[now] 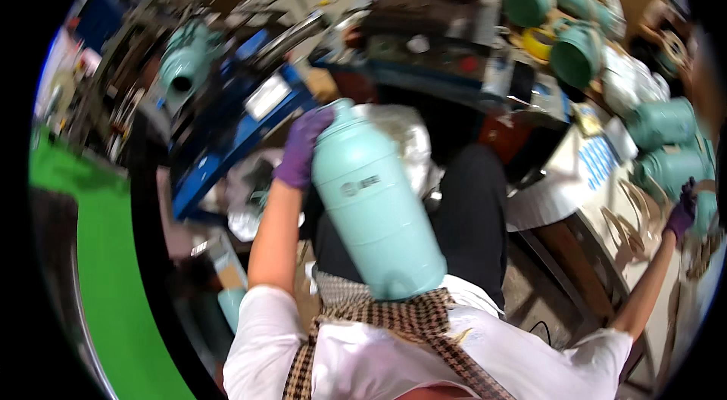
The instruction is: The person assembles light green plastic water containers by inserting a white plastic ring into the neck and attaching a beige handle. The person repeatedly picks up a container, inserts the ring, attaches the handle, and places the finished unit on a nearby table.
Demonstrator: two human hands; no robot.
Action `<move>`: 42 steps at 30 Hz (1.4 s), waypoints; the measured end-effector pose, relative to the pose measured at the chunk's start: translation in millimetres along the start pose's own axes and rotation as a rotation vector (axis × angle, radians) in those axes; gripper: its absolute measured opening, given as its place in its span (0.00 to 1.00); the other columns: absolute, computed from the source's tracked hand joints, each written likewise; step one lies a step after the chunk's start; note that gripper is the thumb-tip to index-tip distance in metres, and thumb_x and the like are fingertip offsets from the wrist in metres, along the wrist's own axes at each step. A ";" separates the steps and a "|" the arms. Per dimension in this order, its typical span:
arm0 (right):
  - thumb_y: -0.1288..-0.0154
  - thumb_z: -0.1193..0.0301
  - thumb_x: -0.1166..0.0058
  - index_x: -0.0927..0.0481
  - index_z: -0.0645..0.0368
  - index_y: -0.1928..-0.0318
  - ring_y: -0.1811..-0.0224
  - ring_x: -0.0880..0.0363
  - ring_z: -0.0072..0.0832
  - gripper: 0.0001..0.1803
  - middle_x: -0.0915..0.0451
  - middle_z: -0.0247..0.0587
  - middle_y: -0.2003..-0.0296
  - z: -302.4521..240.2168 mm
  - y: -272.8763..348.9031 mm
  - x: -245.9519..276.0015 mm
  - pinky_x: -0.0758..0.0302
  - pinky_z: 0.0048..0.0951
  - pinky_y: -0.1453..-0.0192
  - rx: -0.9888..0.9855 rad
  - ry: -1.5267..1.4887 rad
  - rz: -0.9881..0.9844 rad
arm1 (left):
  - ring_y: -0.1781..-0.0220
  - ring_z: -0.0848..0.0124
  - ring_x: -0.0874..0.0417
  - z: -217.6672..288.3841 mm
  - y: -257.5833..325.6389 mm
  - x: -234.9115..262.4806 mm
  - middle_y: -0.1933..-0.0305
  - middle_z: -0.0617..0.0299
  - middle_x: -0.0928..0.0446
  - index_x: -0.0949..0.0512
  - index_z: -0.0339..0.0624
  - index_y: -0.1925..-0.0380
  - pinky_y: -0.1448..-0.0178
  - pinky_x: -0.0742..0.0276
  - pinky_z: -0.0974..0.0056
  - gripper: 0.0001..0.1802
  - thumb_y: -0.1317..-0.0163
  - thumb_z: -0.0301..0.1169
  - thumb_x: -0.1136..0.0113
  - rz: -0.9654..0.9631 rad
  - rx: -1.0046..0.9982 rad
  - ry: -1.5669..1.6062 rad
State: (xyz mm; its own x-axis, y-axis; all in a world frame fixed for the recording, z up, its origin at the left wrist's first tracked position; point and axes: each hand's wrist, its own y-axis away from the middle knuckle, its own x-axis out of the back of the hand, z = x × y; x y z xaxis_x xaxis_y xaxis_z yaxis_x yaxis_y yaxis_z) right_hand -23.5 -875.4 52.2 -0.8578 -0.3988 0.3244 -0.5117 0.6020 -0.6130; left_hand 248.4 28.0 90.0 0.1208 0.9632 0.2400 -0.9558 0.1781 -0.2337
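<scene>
While my left hand (304, 144) holds a green bottle (375, 207), my right hand (683, 211) is stretched far out to the side

From my distant seat I look down through the head camera and find the bottle slanting over the lap, its neck toward the upper left and its base low beside the checked cloth (401, 317). In a purple glove, the left hand is closed on the neck end, by the shoulder. A dark trouser leg (473, 211) shows just to the right of the bottle.

My right arm runs out over the white table (591, 196). Its hand, also in purple, is near some green containers (666, 171); it is small and blurred there, so I cannot tell whether its grip is wide, narrow or holding anything. Pale hoops (625, 222) lie on the tabletop to its left.

Farther up, more green jugs (575, 56) lie with a yellow ring (536, 44) between them. Over on the left I see a blue frame (227, 150), with green floor (113, 279) beyond it.
</scene>
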 end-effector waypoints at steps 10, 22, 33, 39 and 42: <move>0.19 0.54 0.71 0.26 0.66 0.42 0.82 0.33 0.22 0.29 0.36 0.29 0.85 -466.2 219.0 -354.4 0.29 0.23 0.68 -0.350 -1.383 -0.786 | 0.63 0.80 0.24 57.3 18.3 -49.1 0.56 0.62 0.20 0.23 0.34 0.54 0.54 0.24 0.70 0.16 0.29 0.38 0.46 -0.285 0.028 0.635; 0.41 0.48 0.43 0.15 0.41 0.59 0.45 0.23 0.39 0.16 0.16 0.32 0.51 -518.8 255.1 -382.7 0.46 0.59 0.28 1.438 -0.888 -0.524 | 0.38 0.56 0.22 44.3 35.6 -17.1 0.30 0.41 0.32 0.28 0.39 0.59 0.34 0.23 0.55 0.09 0.40 0.26 0.45 -0.504 -0.064 1.015; 0.33 0.56 0.56 0.40 0.60 0.25 0.23 0.41 0.40 0.39 0.36 0.48 0.27 -444.2 275.4 -463.7 0.47 0.42 0.19 -0.528 -1.696 -1.162 | 0.38 0.64 0.24 56.3 48.8 -28.1 0.35 0.45 0.26 0.20 0.29 0.51 0.32 0.30 0.60 0.24 0.49 0.30 0.40 -0.314 -0.130 0.706; 0.28 0.37 0.65 0.32 0.57 0.30 0.30 0.32 0.42 0.42 0.28 0.45 0.33 -419.8 270.9 -469.8 0.40 0.45 0.23 -0.746 -2.020 -1.193 | 0.37 0.62 0.24 63.8 45.0 -36.0 0.31 0.47 0.30 0.16 0.32 0.64 0.32 0.32 0.60 0.20 0.50 0.39 0.38 -0.244 -0.157 0.370; 0.27 0.38 0.64 0.30 0.59 0.35 0.34 0.29 0.39 0.40 0.25 0.45 0.38 -419.0 262.5 -467.9 0.35 0.42 0.27 -0.595 -2.007 -1.213 | 0.28 0.56 0.29 65.1 42.5 -39.9 0.34 0.50 0.26 0.16 0.36 0.69 0.26 0.37 0.52 0.18 0.49 0.42 0.33 -0.329 -0.532 0.270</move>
State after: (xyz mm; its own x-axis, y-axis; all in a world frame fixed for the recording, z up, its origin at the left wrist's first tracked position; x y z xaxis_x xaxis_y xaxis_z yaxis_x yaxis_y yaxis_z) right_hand 223.0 -240.9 41.4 0.5770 -0.2563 -0.7755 -0.7954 -0.3921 -0.4622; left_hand 185.5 -15.9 131.8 0.5116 0.8460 0.1503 -0.6045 0.4787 -0.6367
